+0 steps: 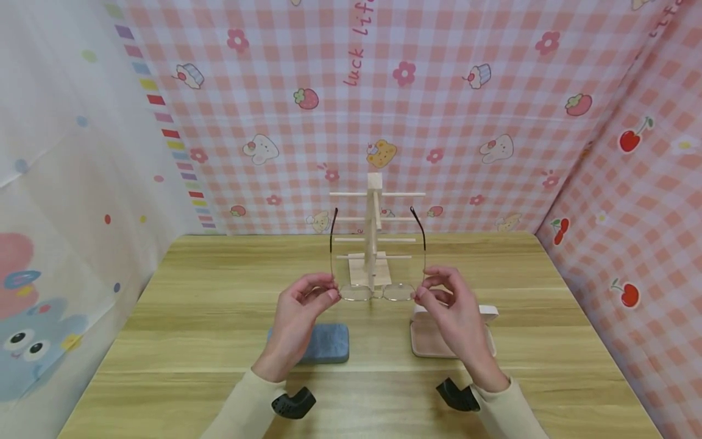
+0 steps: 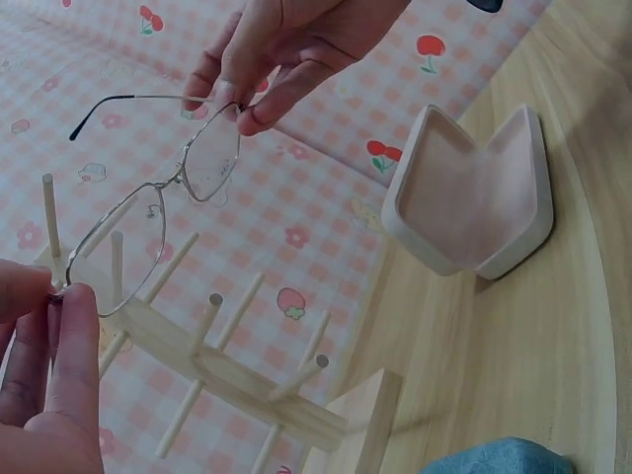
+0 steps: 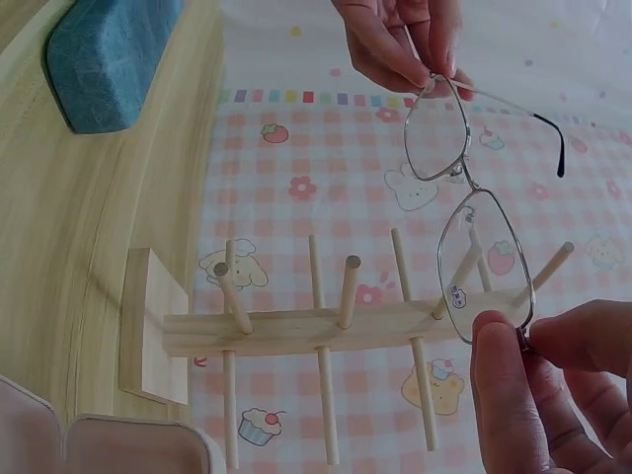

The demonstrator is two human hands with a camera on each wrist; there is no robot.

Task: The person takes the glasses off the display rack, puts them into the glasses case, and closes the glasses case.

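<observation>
A pair of thin metal-framed eyeglasses [image 1: 356, 293] is held up in front of a wooden rack, its arms spread and its dark tips pointing away. My left hand [image 1: 298, 320] pinches the left hinge corner between thumb and fingers. At the opposite hinge, my right hand [image 1: 457, 317] grips the frame the same way. Both lenses show clearly in the left wrist view, where the glasses [image 2: 163, 222] slant across the picture. Behind them stands the wooden rack [image 1: 372, 231], an upright post on a flat base with several pegs sticking out.
A closed blue glasses case [image 1: 331, 343] lies by my left forearm. Partly behind my right hand, an open white case [image 1: 428, 341] shows its pink lining. The wooden table [image 1: 219, 311] meets a pink checked cloth [image 1: 340, 134] at the back, with hanging cloths on both sides.
</observation>
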